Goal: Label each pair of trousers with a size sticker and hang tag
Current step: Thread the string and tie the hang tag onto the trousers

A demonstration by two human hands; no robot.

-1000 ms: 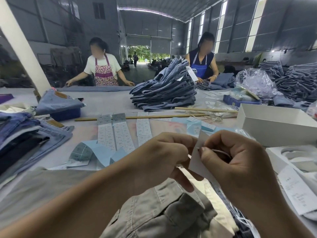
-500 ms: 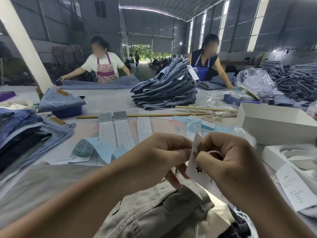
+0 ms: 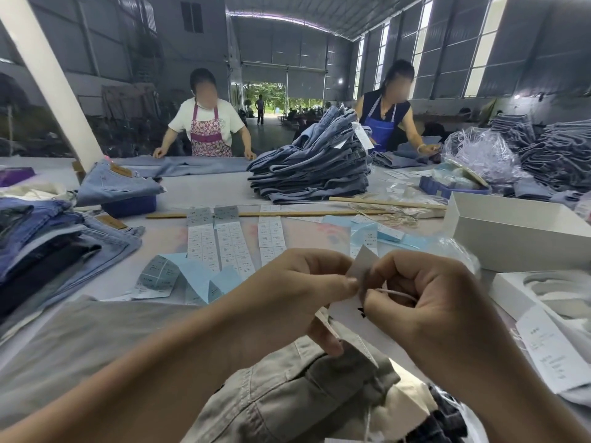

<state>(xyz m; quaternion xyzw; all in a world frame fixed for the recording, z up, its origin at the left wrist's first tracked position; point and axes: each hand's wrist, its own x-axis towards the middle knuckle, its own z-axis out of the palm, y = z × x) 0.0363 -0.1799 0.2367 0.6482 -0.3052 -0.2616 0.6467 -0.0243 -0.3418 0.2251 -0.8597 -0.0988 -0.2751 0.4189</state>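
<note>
Nearest to the camera, the grey-green trousers lie on the table with the waistband end bunched under both hands, and the work is done just above this cloth. The left hand has its fingers curled, and thumb and forefinger pinch the left edge of the white hang tag, while a lower finger seems to hold a second small card under it. The right hand is curled too; its fingertips press on the tag near a dark printed mark, and a thin white string runs across them in a loop. I judge the step to be the threading of this string through the tag, so that it can be tied to the trousers. To do it well, the left hand should keep the tag flat and steady, and the right hand should pull the loop slowly, because the thin string can slip out or tangle. I cannot see the hole of the tag, it is hidden by the fingers. Farther on the table, the strips of size stickers lie ready, well apart from the hands, and the sticker would be the next thing to take. At the far side a stack of folded jeans stands, and two workers behind it handle other denim.
</note>
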